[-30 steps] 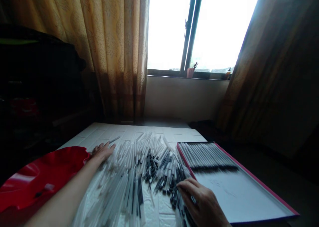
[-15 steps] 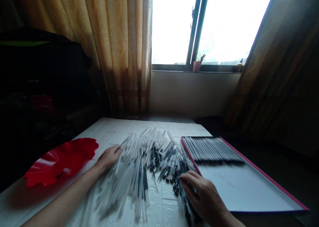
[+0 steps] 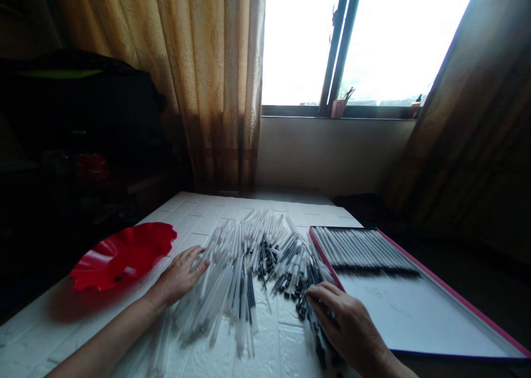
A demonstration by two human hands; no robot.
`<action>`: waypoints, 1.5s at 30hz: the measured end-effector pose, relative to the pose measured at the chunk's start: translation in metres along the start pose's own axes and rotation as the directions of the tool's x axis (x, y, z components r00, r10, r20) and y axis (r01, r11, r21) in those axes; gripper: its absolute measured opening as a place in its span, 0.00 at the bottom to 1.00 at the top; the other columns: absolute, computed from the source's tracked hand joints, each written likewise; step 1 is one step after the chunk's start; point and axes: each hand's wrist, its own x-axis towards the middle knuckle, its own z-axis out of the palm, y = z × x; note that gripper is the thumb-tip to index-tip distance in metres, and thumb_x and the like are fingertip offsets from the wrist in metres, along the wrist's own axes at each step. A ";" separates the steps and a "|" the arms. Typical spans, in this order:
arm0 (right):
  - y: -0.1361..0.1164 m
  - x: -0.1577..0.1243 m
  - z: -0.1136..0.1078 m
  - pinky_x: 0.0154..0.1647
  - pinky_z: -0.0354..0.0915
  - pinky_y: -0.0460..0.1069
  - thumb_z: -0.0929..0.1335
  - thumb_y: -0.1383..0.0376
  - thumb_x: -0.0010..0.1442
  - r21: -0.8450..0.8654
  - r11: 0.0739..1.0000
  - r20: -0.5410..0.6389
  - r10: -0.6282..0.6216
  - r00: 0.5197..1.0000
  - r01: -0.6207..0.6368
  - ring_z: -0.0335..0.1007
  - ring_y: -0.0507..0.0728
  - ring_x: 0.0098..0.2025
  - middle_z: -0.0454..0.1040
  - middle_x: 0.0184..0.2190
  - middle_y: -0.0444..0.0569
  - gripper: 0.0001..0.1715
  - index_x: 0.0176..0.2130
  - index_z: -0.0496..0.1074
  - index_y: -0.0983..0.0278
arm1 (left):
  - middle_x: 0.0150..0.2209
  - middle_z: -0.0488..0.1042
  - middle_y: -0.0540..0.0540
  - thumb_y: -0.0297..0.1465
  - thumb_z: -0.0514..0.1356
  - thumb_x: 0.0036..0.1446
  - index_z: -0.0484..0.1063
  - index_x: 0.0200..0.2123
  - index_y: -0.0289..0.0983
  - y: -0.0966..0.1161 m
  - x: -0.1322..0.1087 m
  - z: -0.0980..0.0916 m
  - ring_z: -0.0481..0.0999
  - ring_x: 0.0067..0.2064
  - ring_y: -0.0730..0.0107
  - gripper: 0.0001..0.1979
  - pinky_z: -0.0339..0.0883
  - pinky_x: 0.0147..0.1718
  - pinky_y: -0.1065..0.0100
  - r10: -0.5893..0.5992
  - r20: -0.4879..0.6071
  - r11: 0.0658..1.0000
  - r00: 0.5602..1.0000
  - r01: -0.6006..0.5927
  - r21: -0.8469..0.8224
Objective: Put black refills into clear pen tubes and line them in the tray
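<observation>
A big loose heap of pens (image 3: 249, 267), clear barrels and black-tipped refills, is spread over the white table (image 3: 207, 206). My left hand (image 3: 180, 276) lies flat on the heap's left edge with its fingers stretched out. My right hand (image 3: 346, 325) rests palm down on the heap's right side, fingers curled over the dark pens next to the tray. A pink-rimmed white tray (image 3: 415, 311) sits at the right and carries a neat row of pens (image 3: 360, 248) along its far end.
A red wavy-edged bowl (image 3: 124, 253) stands at the table's left. Curtains hang behind and to the right. A window sill holds a small cup (image 3: 339, 107). Dark furniture fills the left side.
My left hand has drawn back toward me along the heap's left edge. The view has shifted, so the red bowl now sits farther off. My right hand stays on the dark pens.
</observation>
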 end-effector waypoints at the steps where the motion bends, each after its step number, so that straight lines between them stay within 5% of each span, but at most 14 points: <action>1: 0.000 0.000 0.000 0.35 0.68 0.48 0.60 0.65 0.69 -0.003 1.000 0.000 -0.003 1.000 0.003 0.77 0.56 0.34 0.76 0.34 0.50 0.14 0.39 0.73 0.62 | 0.57 0.71 0.36 0.42 0.51 0.63 0.70 0.50 0.37 0.003 -0.006 -0.004 0.69 0.59 0.53 0.20 0.61 0.59 0.54 0.024 -0.016 1.000 1.000 -0.024 0.007; 6: -0.001 -0.001 -0.001 0.33 0.68 0.47 0.59 0.66 0.69 0.000 1.000 -0.020 -0.020 1.000 0.020 0.76 0.56 0.33 0.76 0.33 0.49 0.14 0.39 0.73 0.61 | 0.54 0.73 0.40 0.50 0.56 0.58 0.71 0.33 0.41 0.027 -0.037 -0.019 0.69 0.58 0.50 0.18 0.60 0.58 0.50 0.111 -0.073 0.993 0.991 -0.107 0.054; 10: -0.002 0.000 -0.001 0.33 0.68 0.48 0.59 0.66 0.68 0.013 1.000 -0.042 -0.023 0.999 0.024 0.76 0.56 0.32 0.76 0.33 0.50 0.14 0.38 0.73 0.62 | 0.51 0.76 0.38 0.42 0.62 0.54 0.70 0.26 0.40 0.049 -0.049 -0.025 0.71 0.56 0.47 0.12 0.61 0.56 0.48 0.120 -0.063 0.971 0.991 -0.104 0.214; 19: -0.007 0.001 -0.002 0.33 0.69 0.48 0.59 0.66 0.67 0.031 0.999 -0.068 -0.035 0.997 0.037 0.76 0.57 0.31 0.76 0.32 0.51 0.16 0.37 0.74 0.63 | 0.43 0.80 0.38 0.32 0.52 0.58 0.74 0.32 0.38 0.045 -0.051 -0.045 0.77 0.48 0.52 0.11 0.67 0.48 0.53 0.048 -0.086 0.950 0.995 -0.019 0.312; 24: -0.011 0.000 0.002 0.35 0.69 0.49 0.61 0.64 0.66 0.182 0.983 -0.081 0.036 0.996 -0.021 0.76 0.57 0.32 0.78 0.33 0.51 0.13 0.39 0.75 0.62 | 0.36 0.82 0.47 0.37 0.49 0.62 0.73 0.37 0.41 0.039 -0.061 -0.049 0.82 0.37 0.60 0.13 0.73 0.37 0.64 0.081 -0.084 0.985 0.993 -0.067 0.160; 27: -0.023 0.004 0.003 0.34 0.70 0.50 0.63 0.61 0.63 0.409 0.895 -0.016 0.200 0.980 -0.177 0.76 0.57 0.32 0.79 0.33 0.51 0.13 0.44 0.73 0.64 | 0.34 0.82 0.51 0.37 0.50 0.64 0.73 0.38 0.44 0.051 -0.070 -0.038 0.83 0.34 0.65 0.12 0.73 0.33 0.71 0.227 -0.110 0.974 0.968 -0.225 0.027; 32: -0.049 0.013 -0.004 0.29 0.68 0.48 0.68 0.58 0.55 0.718 0.546 0.283 0.338 0.898 -0.432 0.71 0.54 0.28 0.77 0.30 0.48 0.20 0.45 0.71 0.68 | 0.30 0.79 0.54 0.33 0.51 0.65 0.71 0.37 0.45 0.084 -0.073 -0.021 0.82 0.29 0.68 0.09 0.72 0.27 0.74 0.411 -0.152 0.904 0.899 -0.424 -0.058; 37: -0.056 0.014 -0.011 0.25 0.63 0.45 0.69 0.60 0.53 0.714 0.501 0.334 0.370 0.867 -0.489 0.67 0.50 0.24 0.75 0.26 0.46 0.12 0.31 0.73 0.67 | 0.29 0.77 0.52 0.30 0.53 0.61 0.72 0.34 0.44 0.099 -0.064 -0.015 0.80 0.29 0.67 0.08 0.70 0.27 0.75 0.442 -0.064 0.883 0.895 -0.446 -0.148; 41: -0.058 0.011 -0.003 0.22 0.59 0.43 0.69 0.60 0.49 0.744 0.397 0.377 0.416 0.828 -0.538 0.63 0.48 0.21 0.72 0.22 0.42 0.10 0.28 0.72 0.66 | 0.28 0.75 0.53 0.38 0.60 0.59 0.74 0.35 0.43 0.097 -0.059 -0.018 0.76 0.27 0.70 0.06 0.68 0.26 0.76 0.271 -0.078 0.813 0.959 -0.272 -0.515; 43: -0.059 0.008 0.009 0.21 0.58 0.43 0.71 0.60 0.47 0.736 0.326 0.471 0.382 0.795 -0.593 0.62 0.47 0.20 0.71 0.21 0.41 0.11 0.27 0.71 0.66 | 0.23 0.72 0.54 0.45 0.64 0.54 0.74 0.34 0.42 0.097 -0.059 -0.020 0.72 0.23 0.72 0.13 0.66 0.21 0.77 0.101 0.044 0.663 0.994 -0.034 -0.748; 45: -0.061 0.002 0.026 0.23 0.59 0.43 0.73 0.59 0.46 0.705 0.288 0.563 0.328 0.758 -0.648 0.64 0.48 0.21 0.73 0.22 0.42 0.13 0.28 0.73 0.66 | 0.19 0.69 0.56 0.52 0.68 0.46 0.74 0.33 0.41 0.099 -0.061 -0.020 0.67 0.20 0.75 0.21 0.62 0.18 0.78 -0.030 0.219 0.450 0.975 0.209 -0.868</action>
